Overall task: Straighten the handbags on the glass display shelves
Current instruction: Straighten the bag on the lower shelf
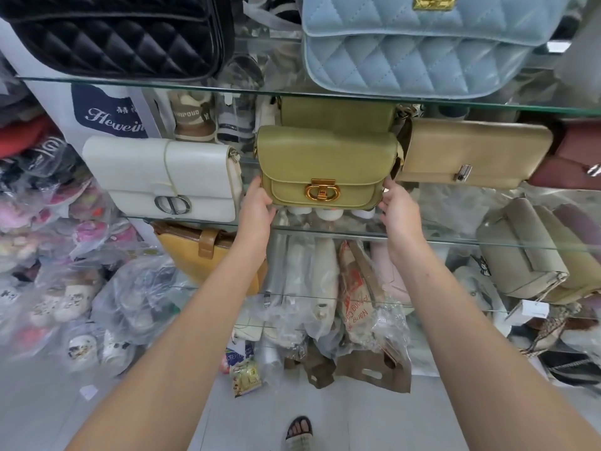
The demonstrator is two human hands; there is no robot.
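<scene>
On the middle glass shelf (325,230), the small green leather handbag with a gold clasp (325,164) sits pinched between the left hand (257,206) and right hand (398,203), each grip half curled on one side, likely to turn it straight.

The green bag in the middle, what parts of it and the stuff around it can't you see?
- Green bag: its back and strap, hidden by its own front; head view.
- Left hand and right hand: fingertips hidden behind the bag's sides, so how firmly they hold is unclear.
- Pink bag: cut off by the right edge.
- Black quilted bag: top cut off by the upper edge.
</scene>
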